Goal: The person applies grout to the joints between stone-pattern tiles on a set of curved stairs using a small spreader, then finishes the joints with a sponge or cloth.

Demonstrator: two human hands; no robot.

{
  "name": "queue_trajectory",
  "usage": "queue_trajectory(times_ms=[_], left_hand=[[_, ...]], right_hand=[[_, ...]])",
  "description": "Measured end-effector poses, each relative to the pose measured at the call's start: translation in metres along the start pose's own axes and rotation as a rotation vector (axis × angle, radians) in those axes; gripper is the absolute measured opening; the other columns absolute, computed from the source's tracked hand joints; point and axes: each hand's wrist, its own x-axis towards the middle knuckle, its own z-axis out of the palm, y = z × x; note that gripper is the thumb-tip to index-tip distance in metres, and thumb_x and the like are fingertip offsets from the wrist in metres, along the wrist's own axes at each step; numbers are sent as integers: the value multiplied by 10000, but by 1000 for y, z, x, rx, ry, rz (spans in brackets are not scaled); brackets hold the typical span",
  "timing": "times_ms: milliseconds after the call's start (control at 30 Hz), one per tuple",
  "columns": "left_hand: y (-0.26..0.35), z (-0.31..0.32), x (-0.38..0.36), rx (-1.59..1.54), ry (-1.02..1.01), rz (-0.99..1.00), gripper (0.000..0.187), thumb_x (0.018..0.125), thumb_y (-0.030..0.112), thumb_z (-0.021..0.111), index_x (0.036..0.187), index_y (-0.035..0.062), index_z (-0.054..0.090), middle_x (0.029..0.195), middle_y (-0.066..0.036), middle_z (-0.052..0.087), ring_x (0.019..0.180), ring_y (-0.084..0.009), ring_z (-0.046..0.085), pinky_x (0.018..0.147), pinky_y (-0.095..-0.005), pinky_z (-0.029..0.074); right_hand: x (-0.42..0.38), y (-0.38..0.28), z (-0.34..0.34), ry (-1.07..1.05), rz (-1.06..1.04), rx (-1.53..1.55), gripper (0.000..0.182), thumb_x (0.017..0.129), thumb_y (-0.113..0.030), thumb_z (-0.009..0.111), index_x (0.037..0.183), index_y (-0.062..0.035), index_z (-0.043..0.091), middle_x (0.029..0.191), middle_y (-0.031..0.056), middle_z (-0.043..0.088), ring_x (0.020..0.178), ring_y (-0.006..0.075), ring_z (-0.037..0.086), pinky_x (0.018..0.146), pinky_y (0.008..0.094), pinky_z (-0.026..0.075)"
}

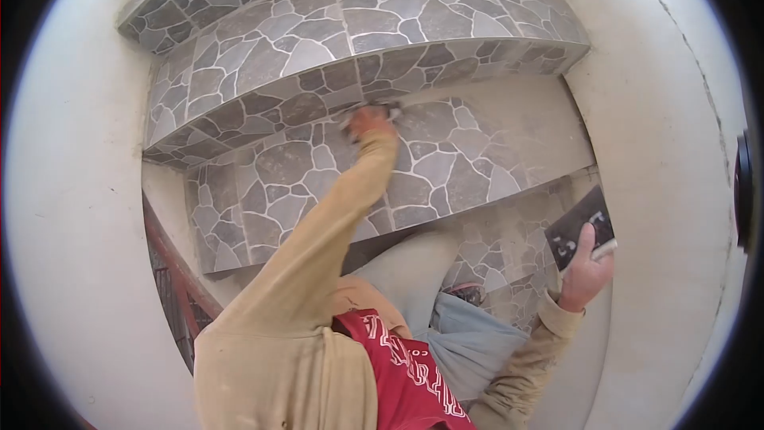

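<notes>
My left hand (pixel 371 121) reaches forward onto the stone-patterned tile tread (pixel 294 177). It is closed on a greyish pad or rag (pixel 391 109), blurred by motion, whose exact kind I cannot make out. The pad is pressed to the tile near the foot of the riser above. My right hand (pixel 587 272), low at the right, grips a dark rectangular float (pixel 579 221) with whitish smears on its face. My thumb lies over the float, and a pale handle shows beside it.
Tiled steps (pixel 430 12) rise ahead between a left wall (pixel 79 159) and a right wall (pixel 660 151). A pale film (pixel 533 123) covers the tread's right end. A reddish railing (pixel 179 259) stands at lower left. My bent legs (pixel 414 267) are on the lower steps.
</notes>
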Motion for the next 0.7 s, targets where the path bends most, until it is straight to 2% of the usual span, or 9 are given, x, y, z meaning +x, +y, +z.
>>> queue_trajectory(times_ms=[33, 100, 133, 267, 367, 433, 467, 567, 700], left_hand=[[29, 34, 5, -201, 35, 137, 327, 833, 234, 672, 1149, 171, 719, 1301, -184, 590, 1242, -394, 528, 1022, -528, 420], [114, -7, -9, -564, -268, 453, 397, 773, 37, 668, 1162, 108, 700, 1208, -182, 663, 1142, -365, 620, 1000, -446, 489], [137, 1, -15, -650, -208, 660, 415, 754, -14, 659, 1154, 92, 698, 1185, -176, 680, 1118, -357, 641, 995, -427, 505], [153, -61, -46, -940, 34, 825, 413, 746, -44, 631, 1133, 85, 699, 1158, -150, 704, 1139, -351, 641, 1021, -429, 496], [43, -107, -46, -824, 126, 797, 460, 719, -69, 641, 1154, 72, 694, 1167, -156, 696, 1077, -354, 666, 950, -439, 532], [-67, -116, -43, -724, 72, 336, 487, 700, -61, 598, 1164, 54, 692, 1151, -179, 693, 1098, -370, 652, 982, -426, 513], [-138, -113, -31, -444, 257, 383, 508, 701, -70, 559, 1177, 48, 690, 1166, -198, 684, 1112, -379, 643, 1005, -429, 500], [-309, -105, -5, -71, 158, 253, 513, 716, 37, 641, 1225, 91, 674, 1241, -183, 652, 1167, -388, 602, 1028, -449, 473], [-312, -152, -16, 32, 86, 502, 471, 726, 153, 728, 1193, 153, 669, 1231, -116, 617, 1106, -386, 574, 959, -469, 474]], right_hand=[[1, 0, 1, -28, -11, -53, 274, 953, -199, 711, 1003, 69, 687, 909, 112, 725, 781, 170, 645, 729, 323, 527], [4, 6, 5, -56, 30, -36, 278, 958, -207, 698, 1000, 67, 688, 904, 118, 722, 780, 186, 645, 736, 336, 524], [7, 12, 7, -50, 29, -36, 278, 958, -207, 698, 1000, 67, 688, 904, 118, 722, 780, 186, 645, 736, 336, 524], [16, 42, -8, 12, 18, -123, 327, 971, -259, 680, 1045, 59, 684, 926, 118, 719, 819, 201, 646, 766, 354, 516], [18, 60, -17, -77, 50, -239, 328, 965, -261, 683, 1065, 51, 678, 944, 148, 715, 843, 237, 656, 782, 371, 513], [17, 50, -10, -298, 115, -544, 262, 960, -179, 658, 1108, 37, 654, 971, 213, 692, 874, 355, 662, 794, 404, 512], [6, 52, 4, -367, -31, -512, 254, 950, -149, 645, 1136, 25, 645, 992, 215, 680, 905, 371, 651, 810, 409, 511], [-53, 42, 76, -507, -577, -331, 371, 836, 19, 594, 1201, -30, 634, 1101, 193, 635, 1043, 368, 611, 900, 435, 507], [-199, 9, 173, -1000, -475, -401, 305, 940, -154, 496, 1194, -24, 602, 1090, 152, 595, 1063, 332, 565, 877, 454, 473]])
